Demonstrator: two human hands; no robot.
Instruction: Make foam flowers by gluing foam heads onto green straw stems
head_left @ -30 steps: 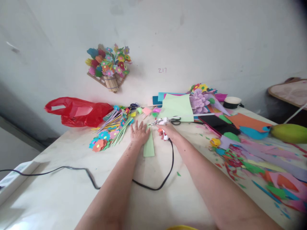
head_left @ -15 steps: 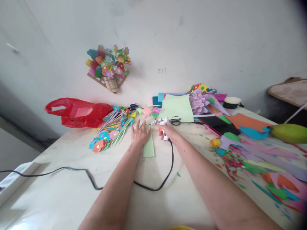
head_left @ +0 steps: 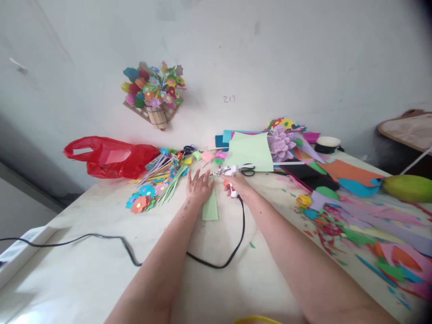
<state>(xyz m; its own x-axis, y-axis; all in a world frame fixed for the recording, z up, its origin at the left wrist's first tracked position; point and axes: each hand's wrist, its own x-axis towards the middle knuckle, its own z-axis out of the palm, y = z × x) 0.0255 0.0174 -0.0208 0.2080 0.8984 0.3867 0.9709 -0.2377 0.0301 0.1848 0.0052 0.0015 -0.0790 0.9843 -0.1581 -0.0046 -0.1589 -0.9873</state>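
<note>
My left hand (head_left: 200, 186) lies flat with its fingers spread, over the upper part of a pale green paper strip (head_left: 210, 209) on the table. The strip's lower end shows below the hand. My right hand (head_left: 238, 185) is wrapped around a white hot glue gun (head_left: 232, 171) with an orange trigger. Its nozzle points left, close to my left fingertips and the strip's far end; whether it touches the strip I cannot tell. A glue stick (head_left: 286, 163) juts out of the gun's back. The black cord (head_left: 242, 234) runs down and under my left forearm.
Paper flowers (head_left: 143, 200) and thin paper stems lie left, by a red plastic bag (head_left: 111, 157). Behind the gun are black-handled scissors (head_left: 248, 171) and a pale green sheet (head_left: 251, 148). Colourful scraps (head_left: 337, 225) and a dark phone-like slab (head_left: 308, 175) cover the right side.
My left hand has shifted very slightly to the right over the strip. The glue gun stays in my right hand in nearly the same place.
</note>
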